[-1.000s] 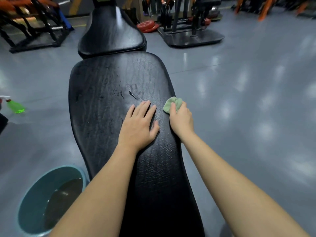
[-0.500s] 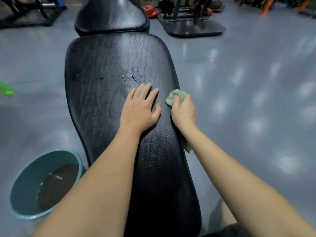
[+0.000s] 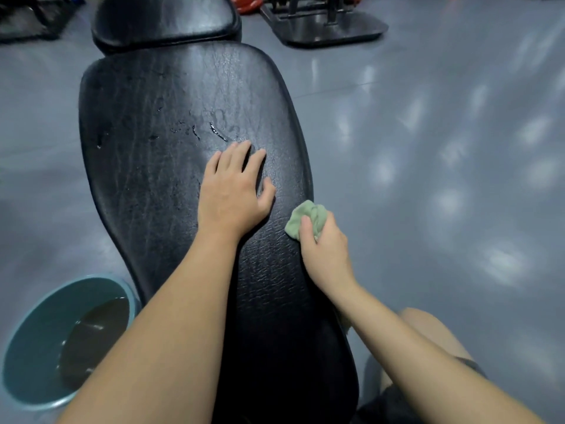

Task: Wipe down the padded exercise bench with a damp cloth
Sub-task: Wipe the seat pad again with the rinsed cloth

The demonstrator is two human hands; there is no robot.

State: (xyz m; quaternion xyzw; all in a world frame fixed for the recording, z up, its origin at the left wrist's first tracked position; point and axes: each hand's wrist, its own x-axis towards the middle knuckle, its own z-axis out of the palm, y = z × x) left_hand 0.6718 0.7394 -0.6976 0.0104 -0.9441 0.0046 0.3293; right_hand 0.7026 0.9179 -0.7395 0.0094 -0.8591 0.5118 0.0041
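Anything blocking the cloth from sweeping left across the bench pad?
Yes: the left hand lies flat on the bench pad, just left of the cloth that the right hand grips at the pad's right edge. Nothing else visible.

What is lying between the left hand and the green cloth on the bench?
Nothing but bare black padding of the bench: in the head view, a narrow strip separates the left hand from the green cloth gripped by the right hand.

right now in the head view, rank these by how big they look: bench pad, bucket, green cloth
1. bench pad
2. bucket, partly hidden
3. green cloth, bunched in the right hand
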